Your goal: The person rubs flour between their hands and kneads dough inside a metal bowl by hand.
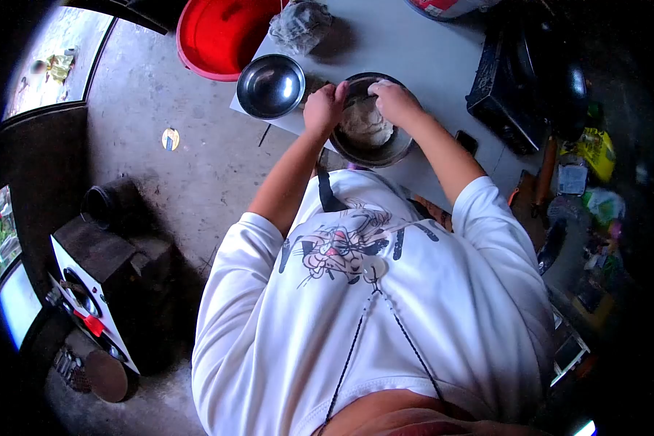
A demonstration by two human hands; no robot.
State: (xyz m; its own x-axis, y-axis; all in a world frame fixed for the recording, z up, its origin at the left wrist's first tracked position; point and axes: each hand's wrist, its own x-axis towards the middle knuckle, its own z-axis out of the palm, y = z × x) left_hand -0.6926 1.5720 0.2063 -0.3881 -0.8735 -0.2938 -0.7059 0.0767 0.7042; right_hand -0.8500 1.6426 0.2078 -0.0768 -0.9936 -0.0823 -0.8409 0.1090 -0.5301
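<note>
A metal bowl point(345, 154) near the table's front edge holds a pale lump of dough point(365, 125). My left hand point(325, 109) is closed at the bowl's left rim, thumb along the edge. Over the bowl's far right side, my right hand point(396, 103) has its fingers curled inward, with white flour on the fingertips. Whatever those fingers may grip is hidden. A second, shiny metal bowl point(270, 86) stands just left of my left hand, with nothing visible in it.
Beyond the shiny bowl are a red plastic basin point(229, 36) and a greyish plastic-wrapped bundle point(300, 26). On the white table point(432, 54), a dark phone-like object point(466, 142) and a black stove-like appliance point(507, 91) lie to the right. A dark cabinet-like box point(116, 254) stands on the floor.
</note>
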